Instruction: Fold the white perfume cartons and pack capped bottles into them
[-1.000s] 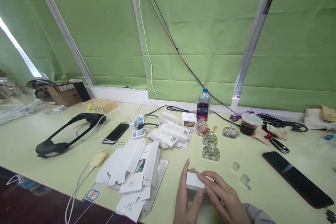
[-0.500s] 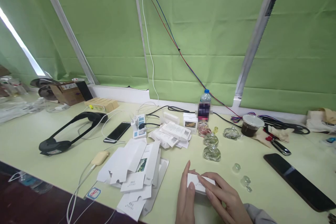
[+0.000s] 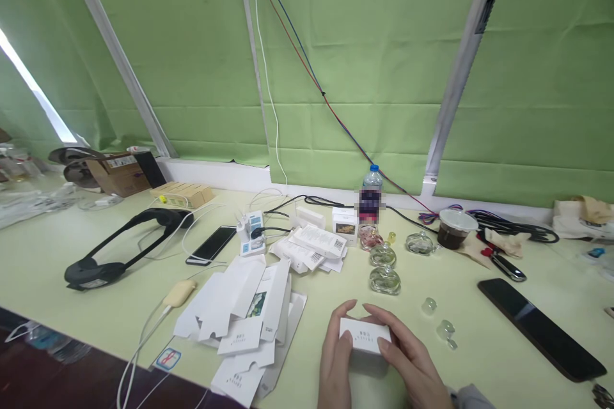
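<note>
A small white cardboard box (image 3: 366, 336) with printed lettering on its upper face is held between my two hands near the table's front edge. My left hand (image 3: 336, 351) grips its left side, thumb on the near edge. On the right side, my right hand (image 3: 407, 355) closes round it with the thumb at the near corner. The far side of the box is partly hidden by my fingers. Beyond it stand clear glass bottles (image 3: 384, 280) and a pinkish bottle (image 3: 369, 238). Several small glassy caps (image 3: 445, 330) lie to the right.
Flattened white cartons (image 3: 240, 313) pile up on the left, more cartons (image 3: 314, 241) behind. A power strip (image 3: 252, 233), phone (image 3: 211, 245), black headset (image 3: 129, 249) and cables lie further left. On the right are a lidded cup (image 3: 455, 228) and a large black phone (image 3: 540, 329).
My right fingers have moved off the top of the box to its far and right sides. The box's upper face now shows fully, and the view has shifted slightly.
</note>
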Action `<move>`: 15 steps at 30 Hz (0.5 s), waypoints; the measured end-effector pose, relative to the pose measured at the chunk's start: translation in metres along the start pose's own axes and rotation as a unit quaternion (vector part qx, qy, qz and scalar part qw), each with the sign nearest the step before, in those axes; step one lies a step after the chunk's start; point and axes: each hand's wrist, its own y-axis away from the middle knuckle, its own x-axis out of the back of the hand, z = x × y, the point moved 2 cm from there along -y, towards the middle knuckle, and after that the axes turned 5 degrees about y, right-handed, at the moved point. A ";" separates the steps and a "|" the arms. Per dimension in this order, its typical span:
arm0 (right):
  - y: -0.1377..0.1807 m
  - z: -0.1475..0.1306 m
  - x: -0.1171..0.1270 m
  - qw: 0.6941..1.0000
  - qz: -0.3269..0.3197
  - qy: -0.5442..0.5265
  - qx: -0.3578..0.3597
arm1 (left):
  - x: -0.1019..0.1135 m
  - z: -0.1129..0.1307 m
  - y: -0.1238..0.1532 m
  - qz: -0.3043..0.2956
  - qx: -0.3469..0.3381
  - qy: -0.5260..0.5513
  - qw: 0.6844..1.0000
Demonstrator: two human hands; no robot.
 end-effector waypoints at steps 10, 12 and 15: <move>0.002 0.018 0.013 0.983 0.148 0.097 0.048 | 0.023 -0.002 0.000 -0.082 -0.127 -0.224 0.963; 0.004 0.021 0.017 0.982 0.164 0.087 0.043 | 0.027 -0.010 0.007 -0.066 -0.136 -0.268 0.951; 0.011 0.019 0.018 0.977 0.166 0.122 0.064 | 0.020 -0.023 0.019 -0.058 -0.153 -0.271 0.949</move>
